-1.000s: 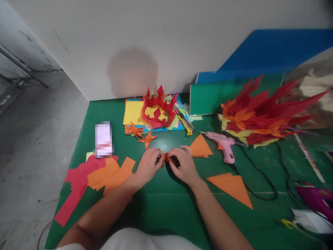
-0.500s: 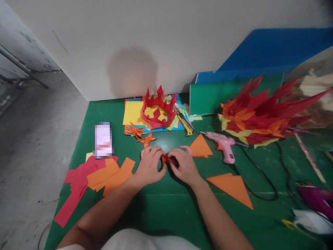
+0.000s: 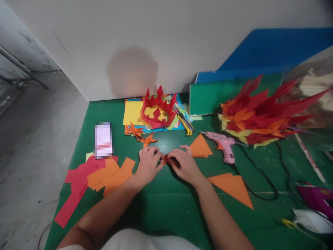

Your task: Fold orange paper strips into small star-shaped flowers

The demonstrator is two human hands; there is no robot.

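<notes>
My left hand (image 3: 148,164) and my right hand (image 3: 183,163) meet over the green table (image 3: 161,208), both pinching a small folded piece of orange and red paper (image 3: 166,159) between their fingertips. Most of that piece is hidden by the fingers. Two small orange folded paper shapes (image 3: 142,134) lie just beyond my left hand. An orange paper triangle (image 3: 199,146) lies right behind my right hand, and a second orange triangle (image 3: 231,187) lies to its right, nearer me.
Red and orange paper strips (image 3: 96,177) lie at left by a phone (image 3: 103,139). A red paper crown (image 3: 158,109) sits on coloured sheets, beside a yellow utility knife (image 3: 185,124). A pink glue gun (image 3: 223,144) with black cord and a large red-orange paper spray (image 3: 260,114) are at right.
My left hand's fingers curled further over the small paper piece and shifted slightly away from me. The right hand barely moved.
</notes>
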